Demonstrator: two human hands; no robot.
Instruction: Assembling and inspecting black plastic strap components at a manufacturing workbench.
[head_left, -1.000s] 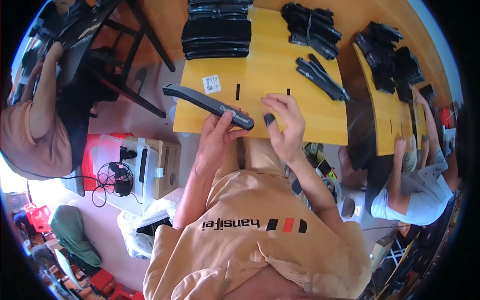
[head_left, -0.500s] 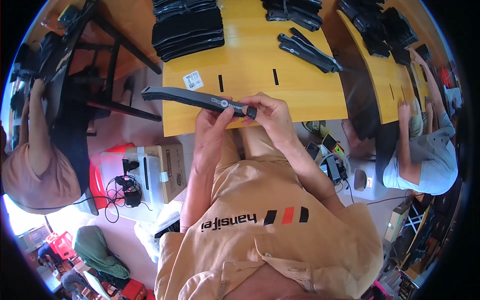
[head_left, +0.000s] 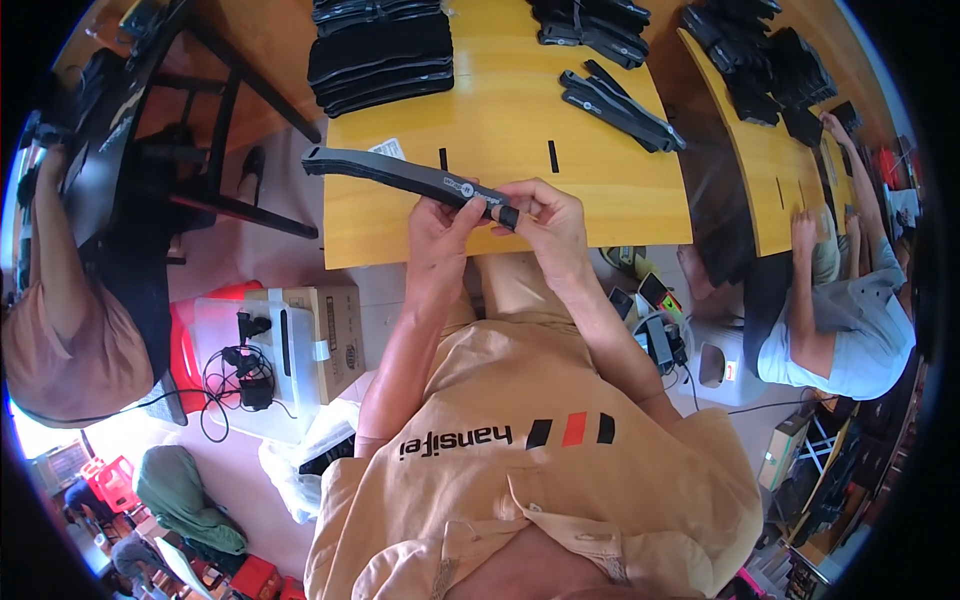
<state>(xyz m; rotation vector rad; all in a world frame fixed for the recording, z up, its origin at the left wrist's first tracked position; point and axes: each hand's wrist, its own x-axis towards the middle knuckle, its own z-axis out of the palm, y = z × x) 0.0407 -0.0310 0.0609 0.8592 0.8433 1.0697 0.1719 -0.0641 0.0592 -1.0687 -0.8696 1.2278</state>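
Bundle of flat, black-and-grey fabric straps (head_left: 395, 172) is grasped near its right end by left hand (head_left: 437, 235) and right hand (head_left: 550, 218), at the near edge of the yellow, smooth-topped table (head_left: 500, 95). Its other tip overlaps the table's left edge. Bare tabletop separates it from the layered black stack (head_left: 380, 55) and loose grey-and-black straps (head_left: 608, 108).

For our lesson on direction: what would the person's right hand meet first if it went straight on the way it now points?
The right hand would probably meet the bundle of black-and-grey straps first; it seems to touch the bundle's right end, though depth is unclear.
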